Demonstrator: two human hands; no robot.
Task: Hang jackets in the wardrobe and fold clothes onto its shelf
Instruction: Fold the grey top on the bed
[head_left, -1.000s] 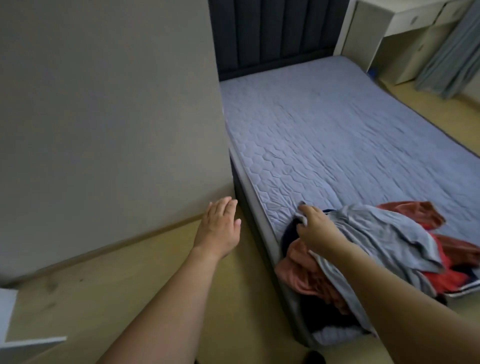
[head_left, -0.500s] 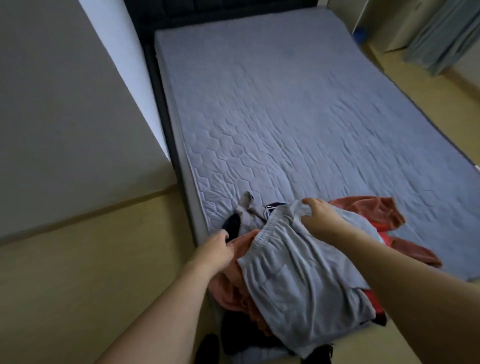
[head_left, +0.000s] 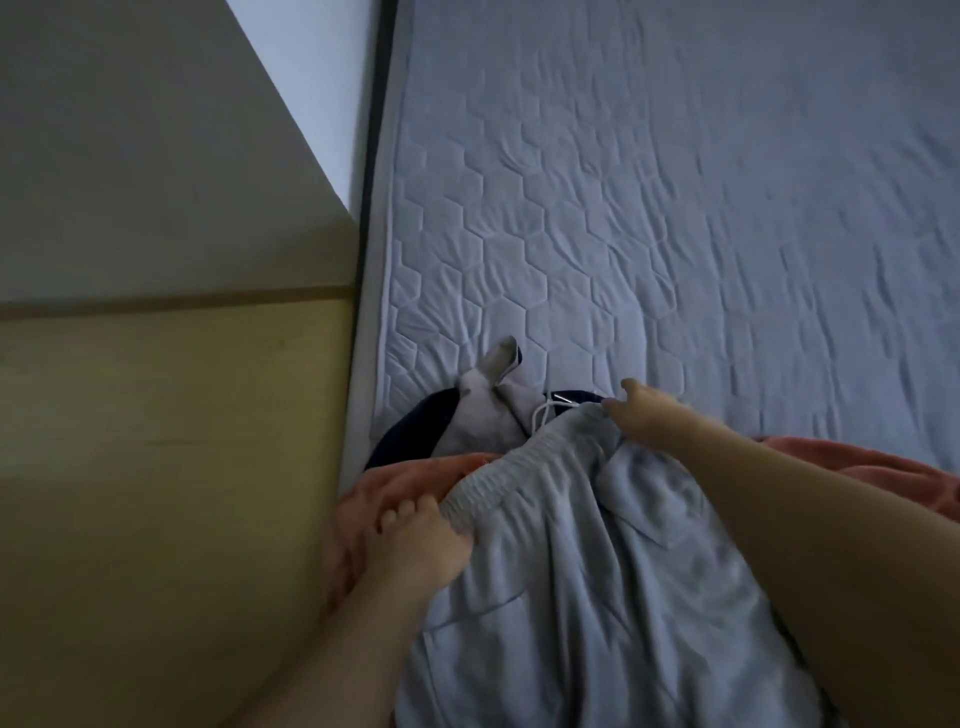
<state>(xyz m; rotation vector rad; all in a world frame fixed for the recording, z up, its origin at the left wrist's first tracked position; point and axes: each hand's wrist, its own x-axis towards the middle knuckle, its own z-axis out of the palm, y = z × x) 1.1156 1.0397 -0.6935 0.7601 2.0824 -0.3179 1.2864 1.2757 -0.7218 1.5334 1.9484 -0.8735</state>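
Gripping the elastic waistband, the left hand (head_left: 415, 540) and right hand (head_left: 649, 415) hold the grey shorts (head_left: 571, 597) on the bed (head_left: 675, 208). Orange garment (head_left: 395, 483) lies beneath at 9 o'clock; a navy-grey garment (head_left: 483, 410) lies beyond at 12 o'clock.

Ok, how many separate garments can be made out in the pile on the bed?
3 at least: grey shorts on top, gripped at the waistband by the left hand and right hand; an orange garment underneath; a navy-and-grey garment behind. More may be hidden.
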